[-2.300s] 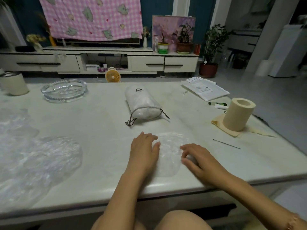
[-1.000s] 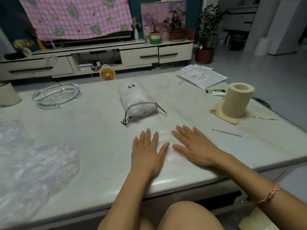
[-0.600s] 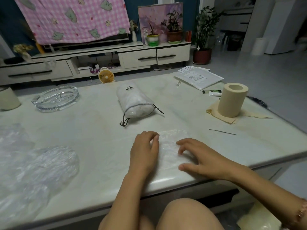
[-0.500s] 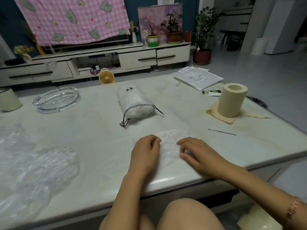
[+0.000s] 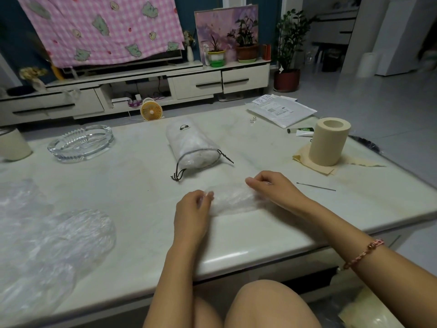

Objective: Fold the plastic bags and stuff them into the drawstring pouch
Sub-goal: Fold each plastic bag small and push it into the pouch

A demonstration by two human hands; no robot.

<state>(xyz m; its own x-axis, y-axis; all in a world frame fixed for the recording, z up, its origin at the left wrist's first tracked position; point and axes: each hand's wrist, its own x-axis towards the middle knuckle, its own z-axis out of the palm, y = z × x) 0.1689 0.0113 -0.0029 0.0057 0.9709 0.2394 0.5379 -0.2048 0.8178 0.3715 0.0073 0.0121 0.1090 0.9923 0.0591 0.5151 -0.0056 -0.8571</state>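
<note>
At the table's point(image 5: 142, 209) front, my left hand point(image 5: 192, 209) and right hand point(image 5: 274, 189) each pinch one end of a single clear, crinkled plastic bag point(image 5: 233, 201) folded into a narrow strip. Loose bags point(image 5: 59, 235) heap to my left, too tangled to count. Farther back lies one stuffed white drawstring pouch point(image 5: 191, 146).

Folded clear bag point(image 5: 233, 201) lies before stuffed pouch point(image 5: 191, 147)

The blanket point(image 5: 99, 29) is pink with checks and little green bears. The fan point(image 5: 151, 112) is yellow. The roll point(image 5: 328, 140) is cream. The pouch point(image 5: 189, 145) is white.
</note>
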